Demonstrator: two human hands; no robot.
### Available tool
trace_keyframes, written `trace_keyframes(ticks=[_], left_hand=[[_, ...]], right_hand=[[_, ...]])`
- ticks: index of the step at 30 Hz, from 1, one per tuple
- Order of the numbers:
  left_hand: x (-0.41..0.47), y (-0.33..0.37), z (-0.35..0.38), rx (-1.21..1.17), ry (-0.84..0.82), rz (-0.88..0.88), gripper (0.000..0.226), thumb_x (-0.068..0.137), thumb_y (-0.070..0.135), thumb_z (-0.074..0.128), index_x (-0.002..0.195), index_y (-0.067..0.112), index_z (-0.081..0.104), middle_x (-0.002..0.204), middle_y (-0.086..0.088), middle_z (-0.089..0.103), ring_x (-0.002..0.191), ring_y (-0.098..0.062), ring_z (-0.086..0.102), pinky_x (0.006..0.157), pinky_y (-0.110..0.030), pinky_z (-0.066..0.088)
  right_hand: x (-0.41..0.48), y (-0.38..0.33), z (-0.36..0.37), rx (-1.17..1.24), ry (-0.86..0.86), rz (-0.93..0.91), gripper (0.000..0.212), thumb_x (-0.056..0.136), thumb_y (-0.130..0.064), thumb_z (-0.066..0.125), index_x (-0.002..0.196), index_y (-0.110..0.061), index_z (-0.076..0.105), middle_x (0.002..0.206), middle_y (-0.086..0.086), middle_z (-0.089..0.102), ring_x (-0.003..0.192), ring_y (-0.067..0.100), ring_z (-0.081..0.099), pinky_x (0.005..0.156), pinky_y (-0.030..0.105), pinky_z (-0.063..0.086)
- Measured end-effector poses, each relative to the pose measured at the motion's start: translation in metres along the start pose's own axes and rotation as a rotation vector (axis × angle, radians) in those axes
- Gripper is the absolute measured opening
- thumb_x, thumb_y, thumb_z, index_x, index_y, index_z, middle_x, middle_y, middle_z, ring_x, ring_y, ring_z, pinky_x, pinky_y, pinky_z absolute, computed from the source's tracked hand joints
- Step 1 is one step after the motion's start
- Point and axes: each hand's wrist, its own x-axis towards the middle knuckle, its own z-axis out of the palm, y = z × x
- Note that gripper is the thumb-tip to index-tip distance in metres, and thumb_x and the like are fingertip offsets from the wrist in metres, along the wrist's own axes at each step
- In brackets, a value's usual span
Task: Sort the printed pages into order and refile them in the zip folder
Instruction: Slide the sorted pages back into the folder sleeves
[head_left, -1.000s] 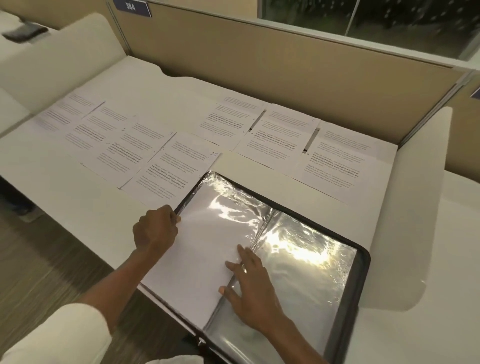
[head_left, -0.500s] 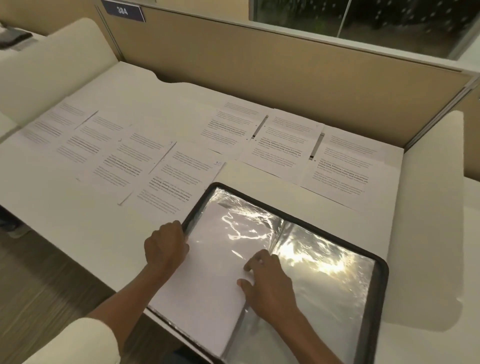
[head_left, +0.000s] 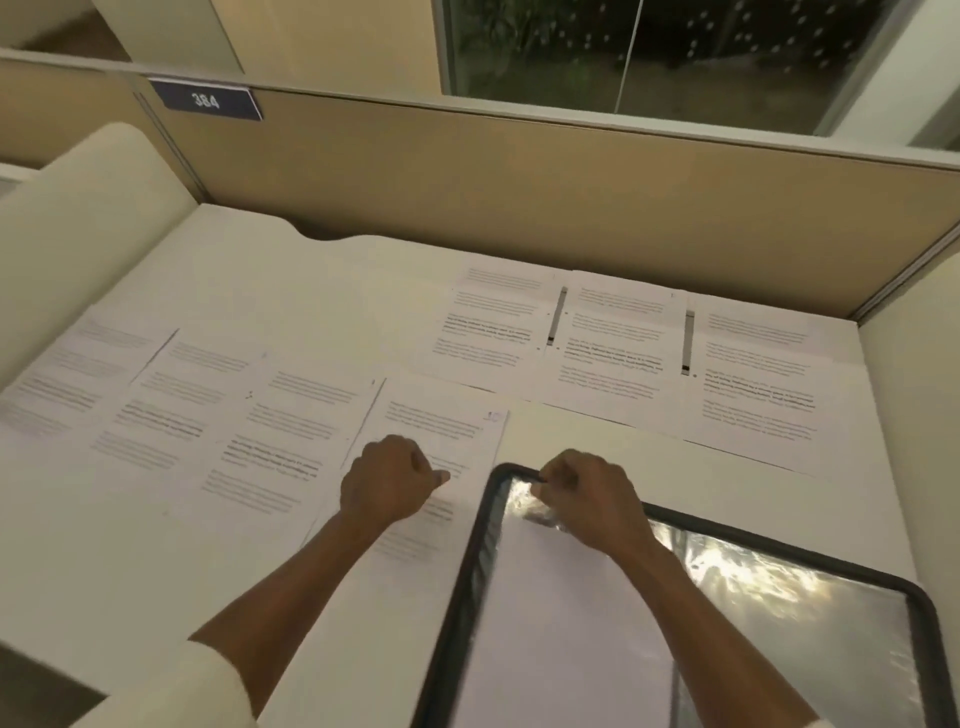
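Observation:
The black-rimmed zip folder (head_left: 480, 551) lies open at the lower right, with a blank white sheet (head_left: 566, 634) in its left plastic sleeve and a shiny empty sleeve (head_left: 800, 623) on the right. My right hand (head_left: 592, 501) is at the folder's top left corner, its curled fingers pinching the top edge of the left sleeve. My left hand (head_left: 387, 486) is curled into a loose fist, and its thumb tip rests on the nearest printed page (head_left: 441, 415), just left of the folder. Several more printed pages (head_left: 613, 348) lie spread in two rows across the desk.
A tan partition wall (head_left: 519, 171) with a "384" plate (head_left: 205, 100) closes the back of the white desk (head_left: 311, 280). Cream side panels (head_left: 78, 218) stand at left and right. The desk's front edge is at the lower left, with floor beyond it.
My left hand left the folder's left edge and moved up onto the nearest printed page. My right hand moved from the folder's middle to its top left corner. The view tilted upward.

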Motion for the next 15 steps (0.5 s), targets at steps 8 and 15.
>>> trace_keyframes(ticks=[8, 15], left_hand=[[0.131, 0.016, -0.056, -0.303, -0.059, 0.063, 0.034, 0.083, 0.044, 0.087, 0.074, 0.014, 0.077, 0.073, 0.000, 0.078, 0.079, -0.023, 0.077, 0.083, -0.047, 0.065], [0.207, 0.057, -0.056, -0.273, 0.037, 0.027, 0.036, 0.086, 0.041, 0.086, 0.079, 0.008, 0.074, 0.092, -0.005, 0.077, 0.097, -0.030, 0.072, 0.091, -0.041, 0.059]], right_hand=[[0.098, -0.061, -0.006, 0.263, 0.117, 0.120, 0.020, 0.084, -0.036, 0.086, 0.097, -0.026, 0.074, 0.092, -0.007, 0.073, 0.088, 0.015, 0.071, 0.087, 0.045, 0.062], [0.180, -0.072, -0.015, 0.417, 0.256, 0.273, 0.031, 0.075, -0.040, 0.089, 0.096, -0.029, 0.069, 0.100, -0.003, 0.075, 0.090, 0.023, 0.075, 0.090, 0.049, 0.061]])
